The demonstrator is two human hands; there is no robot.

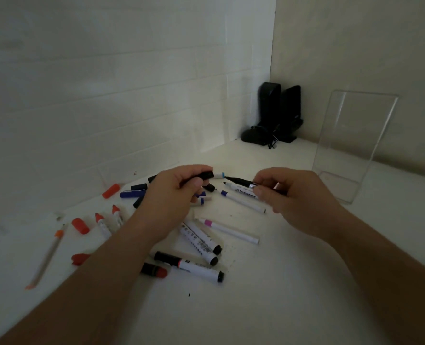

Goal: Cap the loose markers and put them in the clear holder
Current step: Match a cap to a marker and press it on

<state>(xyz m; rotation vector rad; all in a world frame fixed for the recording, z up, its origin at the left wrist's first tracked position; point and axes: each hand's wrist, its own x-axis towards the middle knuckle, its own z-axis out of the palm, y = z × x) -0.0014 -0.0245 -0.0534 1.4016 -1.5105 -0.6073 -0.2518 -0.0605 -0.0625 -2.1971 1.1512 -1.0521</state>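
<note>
My left hand (179, 189) grips a black cap (206, 175), its open end facing right. My right hand (286, 192) pinches an uncapped black marker (240, 181), its tip pointing left, a short gap from the cap. Under and around my hands lie several loose markers: a blue-tipped one (242, 201), a pink-banded one (227, 230), thick black-capped ones (201, 241), red-tipped ones (102, 224). Loose red caps (80, 225) and dark caps (138, 187) are scattered at left. The clear holder (355, 145) stands upright at right, behind my right hand.
A white table (268, 295) meets white walls in a corner. Two black speakers (278, 113) with a cable stand in that corner. A thin orange-tipped pen (47, 255) lies at the far left. A clear low tray edge (107, 175) shows behind the caps.
</note>
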